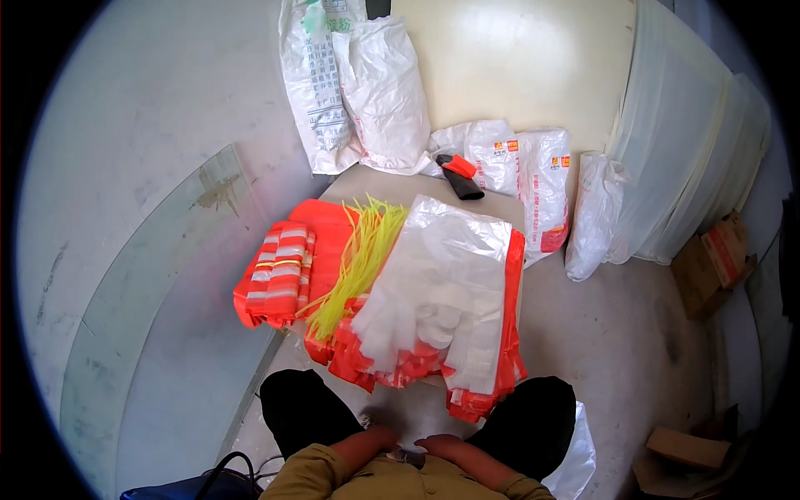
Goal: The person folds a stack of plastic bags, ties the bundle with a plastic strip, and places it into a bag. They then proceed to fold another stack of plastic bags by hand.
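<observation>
My left hand (377, 438) and my right hand (440, 445) rest low in my lap, between my knees and close to each other. Their fingers are small and partly hidden, so I cannot tell whether they hold anything. A small greyish thing (407, 457) shows between them, too unclear to name. Beyond my knees lies a stack of clear plastic bags with red edges (442, 283). Left of it is a bunch of yellow strips (362, 258). Farther left, a banded bundle of red-and-white striped rolled plastic (282, 271) sits on folded red plastic (325, 229).
White printed sacks (379, 92) lean at the back wall. A black roll with a red piece (460, 179) lies behind the bags. Cardboard boxes (712, 262) stand at the right, a glass panel (133, 275) leans left, and a blue bag (171, 485) sits lower left.
</observation>
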Demonstrator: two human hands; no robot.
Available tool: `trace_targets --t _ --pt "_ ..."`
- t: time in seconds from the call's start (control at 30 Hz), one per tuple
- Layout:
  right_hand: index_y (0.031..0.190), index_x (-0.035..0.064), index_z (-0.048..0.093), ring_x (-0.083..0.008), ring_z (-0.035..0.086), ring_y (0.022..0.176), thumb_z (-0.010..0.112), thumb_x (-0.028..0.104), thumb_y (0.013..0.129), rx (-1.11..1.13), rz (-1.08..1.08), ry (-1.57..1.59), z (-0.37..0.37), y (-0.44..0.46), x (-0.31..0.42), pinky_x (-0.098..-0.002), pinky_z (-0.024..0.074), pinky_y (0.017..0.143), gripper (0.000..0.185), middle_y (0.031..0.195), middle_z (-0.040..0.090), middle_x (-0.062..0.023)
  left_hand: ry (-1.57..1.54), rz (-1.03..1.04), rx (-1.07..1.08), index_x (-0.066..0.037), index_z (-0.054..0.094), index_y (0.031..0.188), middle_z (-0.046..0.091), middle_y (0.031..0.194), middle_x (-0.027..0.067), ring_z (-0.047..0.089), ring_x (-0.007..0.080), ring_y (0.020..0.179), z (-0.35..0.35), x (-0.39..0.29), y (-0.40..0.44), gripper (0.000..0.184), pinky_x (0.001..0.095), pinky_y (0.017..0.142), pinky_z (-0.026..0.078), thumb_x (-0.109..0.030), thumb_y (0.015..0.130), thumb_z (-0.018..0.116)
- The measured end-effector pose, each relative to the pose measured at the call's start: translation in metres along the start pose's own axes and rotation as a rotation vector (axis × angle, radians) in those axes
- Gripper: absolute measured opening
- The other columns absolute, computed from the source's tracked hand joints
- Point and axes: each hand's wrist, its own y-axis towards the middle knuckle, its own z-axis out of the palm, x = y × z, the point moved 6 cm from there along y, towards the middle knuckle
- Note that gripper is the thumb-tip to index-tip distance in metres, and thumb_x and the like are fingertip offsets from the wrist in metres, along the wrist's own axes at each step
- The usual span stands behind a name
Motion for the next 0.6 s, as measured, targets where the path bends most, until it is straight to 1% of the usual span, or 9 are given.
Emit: trace_targets --t 0.07,0.27,0.47,0.6 --pt "0.148 0.0241 0.048 -0.0347 0.058 0.126 0.051 0.035 0.097 -0.016 -0.017 0.010 0.000 -0.001 0.001 -0.0459 0.0467 0.103 0.053 0.138 0.059 -0.0154 -0.014 -0.017 -0.003 -0.010 0.075 0.108 0.071 0.111 0.0174 0.068 0.0383 0.102 0.001 0.000 0.000 0.044 0.0479 0.089 0.053 -0.048 0.088 0.064" --pt "0.147 0.0240 0.049 -0.0352 0.058 0.125 0.051 0.036 0.097 0.011 -0.002 0.016 -0.013 -0.014 0.011 -0.0465 0.0466 0.103 0.052 0.138 0.060 -0.0156 0.034 0.035 -0.006 -0.011 0.074 0.110 0.071 0.112 0.0175 0.068 0.0383 0.103 -0.003 -0.002 -0.002 0.045 0.0472 0.089 0.053 -0.049 0.090 0.062" --pt "0.146 0.0226 0.050 -0.0353 0.059 0.124 0.050 0.034 0.097 -0.017 -0.021 0.026 -0.007 -0.008 0.007 -0.0459 0.0469 0.102 0.050 0.137 0.060 -0.0160 0.037 0.075 -0.013 -0.010 0.073 0.112 0.071 0.112 0.0177 0.067 0.0383 0.104 0.009 0.003 0.011 0.045 0.0473 0.090 0.052 -0.048 0.090 0.061" --pt "0.146 0.0213 0.051 -0.0353 0.059 0.124 0.049 0.033 0.098 -0.020 -0.028 0.027 -0.008 -0.011 0.009 -0.0454 0.0470 0.102 0.050 0.137 0.060 -0.0160 0.015 0.038 -0.020 -0.011 0.073 0.112 0.071 0.113 0.0177 0.067 0.0384 0.103 0.001 0.000 0.003 0.044 0.0472 0.090 0.052 -0.048 0.090 0.061"
